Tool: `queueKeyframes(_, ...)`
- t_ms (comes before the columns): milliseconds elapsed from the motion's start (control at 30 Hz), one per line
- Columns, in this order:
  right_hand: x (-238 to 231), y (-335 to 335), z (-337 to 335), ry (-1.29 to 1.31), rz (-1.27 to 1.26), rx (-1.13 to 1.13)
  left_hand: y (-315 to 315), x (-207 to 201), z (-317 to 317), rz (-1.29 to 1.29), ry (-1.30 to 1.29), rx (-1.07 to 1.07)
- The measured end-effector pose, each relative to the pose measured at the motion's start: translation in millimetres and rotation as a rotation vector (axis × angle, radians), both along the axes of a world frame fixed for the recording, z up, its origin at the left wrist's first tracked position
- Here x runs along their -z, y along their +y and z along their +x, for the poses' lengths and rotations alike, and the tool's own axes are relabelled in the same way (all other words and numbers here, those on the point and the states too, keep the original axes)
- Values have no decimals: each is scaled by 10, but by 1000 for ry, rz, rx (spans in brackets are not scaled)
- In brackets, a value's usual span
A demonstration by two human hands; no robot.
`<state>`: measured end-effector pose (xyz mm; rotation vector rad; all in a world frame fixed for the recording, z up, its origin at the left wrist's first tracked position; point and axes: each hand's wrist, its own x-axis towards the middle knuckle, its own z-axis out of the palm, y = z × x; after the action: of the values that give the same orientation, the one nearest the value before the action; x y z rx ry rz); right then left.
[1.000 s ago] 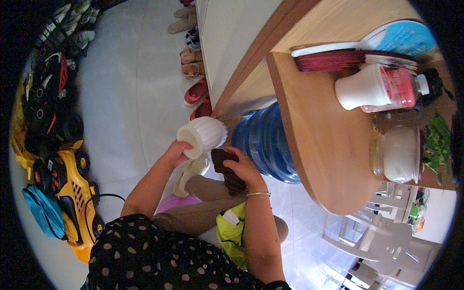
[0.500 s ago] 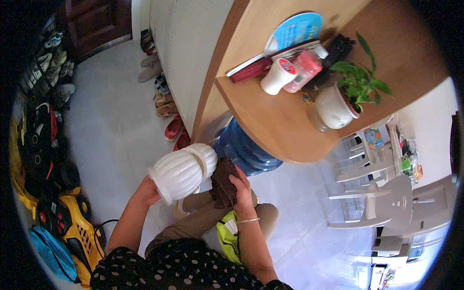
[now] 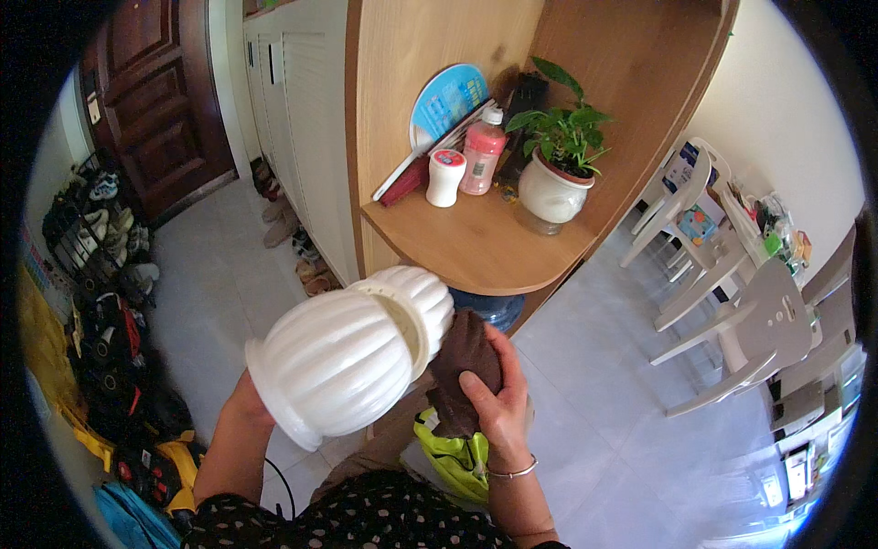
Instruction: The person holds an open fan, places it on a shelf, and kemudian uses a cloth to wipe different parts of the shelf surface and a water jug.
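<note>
My left hand [image 3: 251,400] grips a white ribbed flower pot [image 3: 334,361] by its wide rimmed end. Its fingers are mostly hidden behind the pot. The pot lies tilted on its side in the air, its narrower ribbed part toward my right hand. In my right hand [image 3: 501,398] is a bunched dark brown cloth [image 3: 465,366], the thumb pressed on top of it. The cloth is against or very close to the pot's narrow end; I cannot tell if they touch. Below the cloth, a yellow-green fabric item [image 3: 455,457] lies at my lap.
Ahead is a rounded wooden shelf [image 3: 476,261] with a potted plant [image 3: 556,188], a pink bottle [image 3: 482,156], a white container [image 3: 445,178] and a blue fan [image 3: 448,105]. A blue water jug [image 3: 489,308] stands underneath. Chairs [image 3: 759,316] are at right, a shoe rack [image 3: 96,220] and yellow toy vehicle [image 3: 174,462] at left.
My view has tilted upward and levelled, showing more of the door and shelf. The pot and the cloth have come up closer to me, still held in the same hands.
</note>
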<state>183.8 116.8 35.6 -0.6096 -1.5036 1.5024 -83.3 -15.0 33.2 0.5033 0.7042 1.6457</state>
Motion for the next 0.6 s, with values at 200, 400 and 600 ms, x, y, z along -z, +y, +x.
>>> queueKeyframes(200,-294,297,25,-62,309,253,554,-568,105,88,193,38)
queueKeyframes(400,-577,585,82,-221,419,341,1089,-991,136,57,225,80)
queueKeyframes(600,-544,834,46,-200,416,416,1509,-1236,190,141,426,188)
